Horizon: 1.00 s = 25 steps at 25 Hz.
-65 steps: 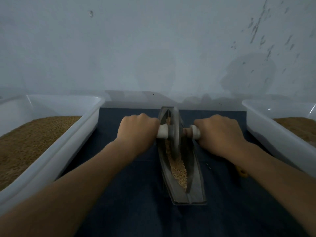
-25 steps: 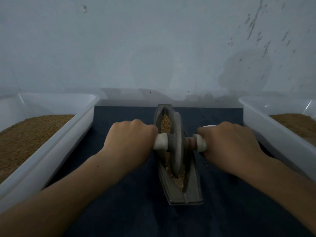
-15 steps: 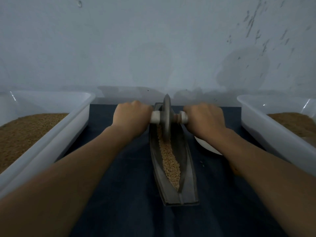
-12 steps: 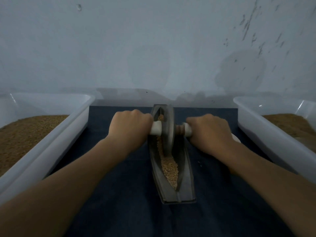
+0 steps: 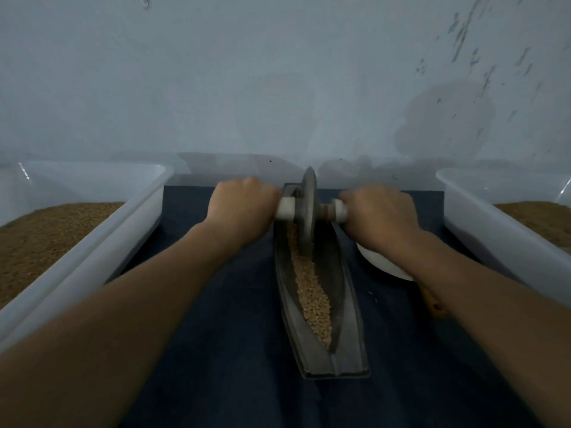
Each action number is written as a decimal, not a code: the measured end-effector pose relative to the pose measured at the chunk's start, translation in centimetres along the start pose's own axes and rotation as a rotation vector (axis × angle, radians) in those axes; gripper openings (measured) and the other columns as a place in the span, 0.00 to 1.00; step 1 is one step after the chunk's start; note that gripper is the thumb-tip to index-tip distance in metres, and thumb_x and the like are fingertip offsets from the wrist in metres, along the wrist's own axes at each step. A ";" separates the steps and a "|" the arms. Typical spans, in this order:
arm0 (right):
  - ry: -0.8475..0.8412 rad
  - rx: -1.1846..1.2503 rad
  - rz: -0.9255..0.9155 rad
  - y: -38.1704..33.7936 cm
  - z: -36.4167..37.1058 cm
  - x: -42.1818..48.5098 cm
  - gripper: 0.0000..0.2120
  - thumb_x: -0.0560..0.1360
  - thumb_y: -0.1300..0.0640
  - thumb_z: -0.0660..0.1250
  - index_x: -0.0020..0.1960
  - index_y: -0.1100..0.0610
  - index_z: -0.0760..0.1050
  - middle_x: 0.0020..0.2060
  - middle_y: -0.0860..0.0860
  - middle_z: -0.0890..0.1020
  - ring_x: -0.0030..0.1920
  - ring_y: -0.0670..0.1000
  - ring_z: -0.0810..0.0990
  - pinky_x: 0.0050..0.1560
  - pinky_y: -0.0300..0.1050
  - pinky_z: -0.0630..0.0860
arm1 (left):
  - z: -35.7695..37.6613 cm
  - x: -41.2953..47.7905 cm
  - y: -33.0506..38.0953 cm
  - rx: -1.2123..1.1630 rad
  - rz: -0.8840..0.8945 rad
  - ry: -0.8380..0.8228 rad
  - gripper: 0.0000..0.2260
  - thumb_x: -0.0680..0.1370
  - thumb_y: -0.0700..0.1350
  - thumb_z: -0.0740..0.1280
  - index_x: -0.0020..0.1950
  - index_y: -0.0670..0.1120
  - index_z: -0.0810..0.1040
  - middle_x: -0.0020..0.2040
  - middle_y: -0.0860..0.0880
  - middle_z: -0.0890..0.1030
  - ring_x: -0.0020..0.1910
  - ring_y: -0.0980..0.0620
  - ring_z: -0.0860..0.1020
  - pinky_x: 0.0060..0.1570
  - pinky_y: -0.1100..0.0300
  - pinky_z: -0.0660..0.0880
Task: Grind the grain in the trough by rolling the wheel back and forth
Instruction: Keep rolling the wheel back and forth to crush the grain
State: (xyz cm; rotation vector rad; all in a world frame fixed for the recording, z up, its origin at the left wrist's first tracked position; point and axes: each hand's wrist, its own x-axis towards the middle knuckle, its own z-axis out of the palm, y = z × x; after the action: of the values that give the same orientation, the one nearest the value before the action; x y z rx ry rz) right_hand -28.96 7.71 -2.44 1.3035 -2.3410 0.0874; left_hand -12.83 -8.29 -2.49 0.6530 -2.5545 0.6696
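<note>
Moved: wheel [image 5: 308, 211] rolled to trough [image 5: 349, 304] far end.
Hands: left hand [image 5: 241, 208], right hand [image 5: 380, 217] both clamped on axle handles [image 5: 285, 208].
Tip: press evenly, roll back over near grain [image 5: 312, 291].

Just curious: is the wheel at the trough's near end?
No, the wheel sits at the far end of the trough.

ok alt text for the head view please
A left hand and right hand grip the handles of a metal wheel at the far end of a narrow trough, with grain lying along it nearer the camera. A left tub and right tub, both white, hold brown grain-like fill.
</note>
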 end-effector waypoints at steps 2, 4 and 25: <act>-0.003 -0.025 -0.016 -0.2 -0.1 1.7 0.04 0.74 0.52 0.68 0.43 0.46 0.74 0.42 0.52 0.81 0.43 0.57 0.80 0.36 0.44 0.69 | 0.5 0.9 -0.2 -0.020 -0.030 0.028 0.04 0.77 0.45 0.67 0.51 0.49 0.77 0.43 0.45 0.79 0.41 0.40 0.80 0.33 0.53 0.66; -0.003 -0.032 -0.038 -0.1 -0.4 0.9 0.09 0.74 0.51 0.69 0.39 0.47 0.70 0.40 0.51 0.80 0.41 0.56 0.79 0.35 0.44 0.67 | 0.4 0.0 -0.2 -0.031 -0.029 0.026 0.04 0.76 0.46 0.67 0.50 0.49 0.76 0.42 0.46 0.79 0.39 0.41 0.79 0.32 0.53 0.65; 0.048 -0.064 -0.099 0.0 -1.9 -4.6 0.20 0.70 0.48 0.71 0.32 0.46 0.58 0.30 0.44 0.66 0.30 0.49 0.68 0.29 0.41 0.56 | -1.1 -5.0 0.7 -0.042 0.027 0.097 0.17 0.71 0.49 0.73 0.40 0.52 0.63 0.32 0.53 0.65 0.28 0.50 0.65 0.27 0.58 0.57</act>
State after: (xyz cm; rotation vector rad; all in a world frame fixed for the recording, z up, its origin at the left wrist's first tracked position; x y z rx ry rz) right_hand -26.21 11.84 -2.65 1.3678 -2.2172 0.0130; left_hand -8.85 -5.54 -4.37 0.5590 -2.4853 0.6396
